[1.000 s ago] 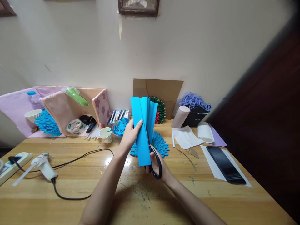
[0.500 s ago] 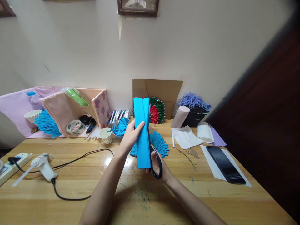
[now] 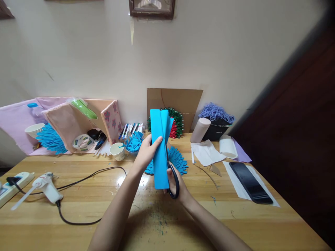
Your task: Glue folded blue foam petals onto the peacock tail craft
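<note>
Upright in front of me is a folded sheet of bright blue paper (image 3: 160, 164). My left hand (image 3: 148, 150) is closed on its left side, thumb across the front. A pair of black-handled scissors (image 3: 174, 184) is in my right hand (image 3: 180, 190), whose fingers are in the handle loops. The blades lie along the right part of the paper, and a strip there leans off to the right near the top. Behind the paper, a blue paper flower (image 3: 178, 160) lies on the table, partly hidden. A red and green petalled piece (image 3: 178, 120) stands farther back.
A white glue gun (image 3: 48, 188) with its black cord lies at left, near a power strip (image 3: 15, 186). Paper cup (image 3: 117, 151), blue paper pieces (image 3: 134, 141) and markers (image 3: 131, 129) sit behind my left hand. At right lies a phone (image 3: 250, 183); cardboard (image 3: 174, 97) leans on the wall.
The strip on the paper's right side has spread farther to the right at the top. The scissors have shifted slightly along the paper, and the view has moved a little.
</note>
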